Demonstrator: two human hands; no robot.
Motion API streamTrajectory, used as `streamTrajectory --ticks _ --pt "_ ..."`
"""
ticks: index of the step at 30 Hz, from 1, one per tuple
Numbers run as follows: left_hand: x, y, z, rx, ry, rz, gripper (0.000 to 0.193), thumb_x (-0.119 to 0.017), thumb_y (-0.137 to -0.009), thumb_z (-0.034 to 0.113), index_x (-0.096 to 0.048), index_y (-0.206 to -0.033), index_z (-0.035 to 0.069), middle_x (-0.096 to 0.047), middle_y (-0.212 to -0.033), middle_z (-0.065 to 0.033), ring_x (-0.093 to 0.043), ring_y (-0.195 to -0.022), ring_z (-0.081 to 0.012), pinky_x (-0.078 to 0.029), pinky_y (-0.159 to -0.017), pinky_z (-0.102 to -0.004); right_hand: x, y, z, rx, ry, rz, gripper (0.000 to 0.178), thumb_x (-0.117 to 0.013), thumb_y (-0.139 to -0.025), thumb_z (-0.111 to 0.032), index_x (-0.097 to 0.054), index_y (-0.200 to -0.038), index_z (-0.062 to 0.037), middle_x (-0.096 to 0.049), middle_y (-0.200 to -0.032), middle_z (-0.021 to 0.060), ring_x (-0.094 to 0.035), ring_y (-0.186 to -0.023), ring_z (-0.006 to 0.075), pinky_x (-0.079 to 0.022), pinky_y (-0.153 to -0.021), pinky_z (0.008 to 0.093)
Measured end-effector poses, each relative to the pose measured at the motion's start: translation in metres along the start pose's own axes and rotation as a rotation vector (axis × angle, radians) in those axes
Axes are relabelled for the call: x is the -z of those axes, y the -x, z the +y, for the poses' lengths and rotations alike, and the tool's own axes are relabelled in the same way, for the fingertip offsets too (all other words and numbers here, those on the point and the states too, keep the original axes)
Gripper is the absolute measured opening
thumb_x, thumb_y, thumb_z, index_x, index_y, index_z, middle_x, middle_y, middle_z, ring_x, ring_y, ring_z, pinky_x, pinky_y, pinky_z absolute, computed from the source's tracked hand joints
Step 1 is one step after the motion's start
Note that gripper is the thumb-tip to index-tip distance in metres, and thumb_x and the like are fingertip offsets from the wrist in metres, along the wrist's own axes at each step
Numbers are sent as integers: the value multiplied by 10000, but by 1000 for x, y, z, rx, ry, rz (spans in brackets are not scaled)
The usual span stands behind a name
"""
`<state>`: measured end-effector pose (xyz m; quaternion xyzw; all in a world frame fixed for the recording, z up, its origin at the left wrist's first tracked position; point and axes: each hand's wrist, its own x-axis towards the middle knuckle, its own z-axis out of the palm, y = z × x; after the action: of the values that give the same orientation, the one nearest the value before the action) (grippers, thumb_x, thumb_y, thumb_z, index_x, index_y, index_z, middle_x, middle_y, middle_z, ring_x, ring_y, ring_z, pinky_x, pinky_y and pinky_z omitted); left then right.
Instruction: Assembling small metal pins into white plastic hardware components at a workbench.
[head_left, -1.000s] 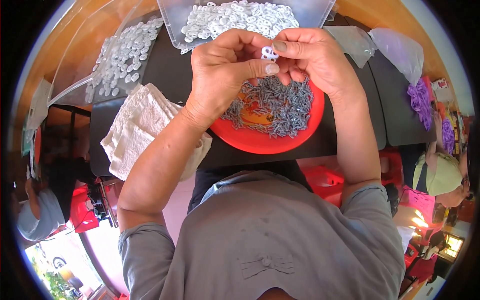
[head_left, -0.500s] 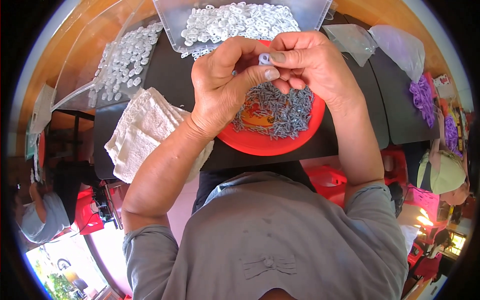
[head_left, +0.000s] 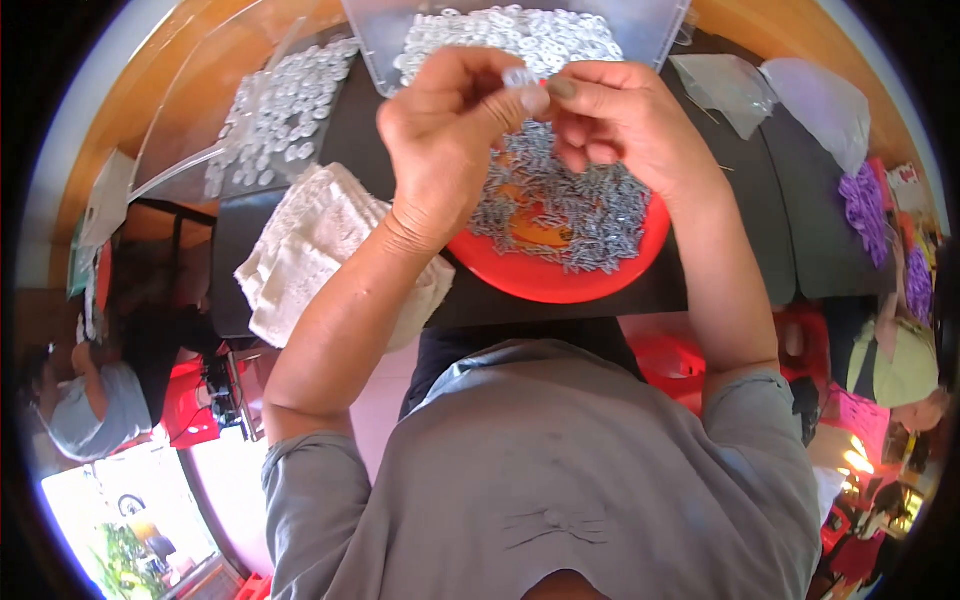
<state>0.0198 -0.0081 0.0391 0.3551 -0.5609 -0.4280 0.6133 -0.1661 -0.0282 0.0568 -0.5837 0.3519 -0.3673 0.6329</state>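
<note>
A small white oval plastic piece with a hole is pinched between the thumb and forefinger of my left hand. My right hand is just beside it, thumb and fingertips pressed together. Whatever the right fingers hold, if anything, is too small and hidden to make out. Both hands are raised above a round red tray, partly covering it. Many small grey screw-like pieces lie spread in the tray, with its yellow-orange bottom showing through.
Behind my hands a clear plastic bin holds a heap of white oval pieces. More of them lie at the left. A folded cream towel rests by my left forearm. Plastic bags and purple strings are at right. People sit at both sides.
My right thumb has come away from the white piece, leaving it in my left fingers. The whole view has shifted slightly, with the table moving to the right and up.
</note>
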Motion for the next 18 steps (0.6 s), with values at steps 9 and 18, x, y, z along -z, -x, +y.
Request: streamTrajectory --ticks 9,18 --pt "143 -70 118 -532 -1099 517 225 -753 -800 106 -716 -1007 26 -700 -842 -41 -641 -712 -97 -511 -635 -241 -1 5 19 282 1358 61 200 -721 -743 -180 -651 -885 -58 -624 -709 120 -608 -680 289 -454 -644 388" --pt "71 -27 38 -285 -874 -74 117 -719 -779 87 -696 -861 7 -635 -706 -8 -570 -684 -62 -457 -631 -233 3 -3 24 189 1099 104 113 -663 -768 -74 -635 -839 10 -647 -774 128 -630 -727 264 -469 -679 346"
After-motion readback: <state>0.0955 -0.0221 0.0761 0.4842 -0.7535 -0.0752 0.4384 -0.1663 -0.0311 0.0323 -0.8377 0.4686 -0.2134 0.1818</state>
